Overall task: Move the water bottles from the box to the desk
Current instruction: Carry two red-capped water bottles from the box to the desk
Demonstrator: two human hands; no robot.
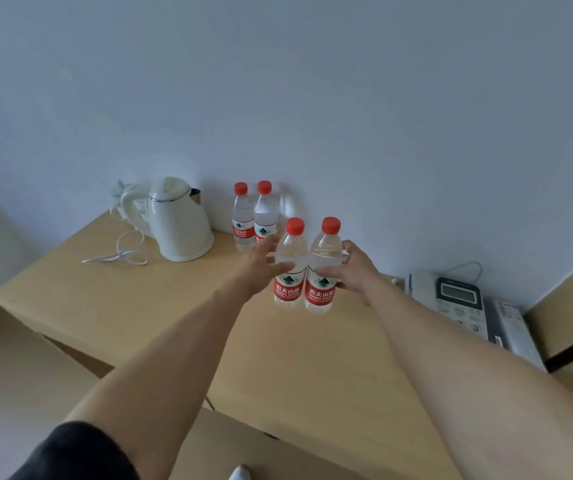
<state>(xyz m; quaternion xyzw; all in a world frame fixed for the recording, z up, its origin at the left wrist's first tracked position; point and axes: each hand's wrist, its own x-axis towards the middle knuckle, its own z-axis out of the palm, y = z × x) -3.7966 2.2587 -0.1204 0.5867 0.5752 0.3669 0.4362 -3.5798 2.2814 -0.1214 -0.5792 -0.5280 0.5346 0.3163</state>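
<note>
In the middle of the frame, two clear plastic water bottles with red caps and red labels stand side by side. The left hand (260,263) holds the left bottle (290,268). The right hand (356,271) holds the right bottle (323,271). Both bottles are over the light wooden desk (132,299). Behind them, two more red-capped bottles (253,216) stand on the desk by the wall, beside a white kettle (177,220).

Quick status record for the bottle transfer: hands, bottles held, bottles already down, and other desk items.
left hand: grips left held bottle
right hand: grips right held bottle
held bottles: upright, side by side, above the desk
placed bottles: two, upright by the wall
other items: white kettle left, phone right
box: not identifiable
</note>
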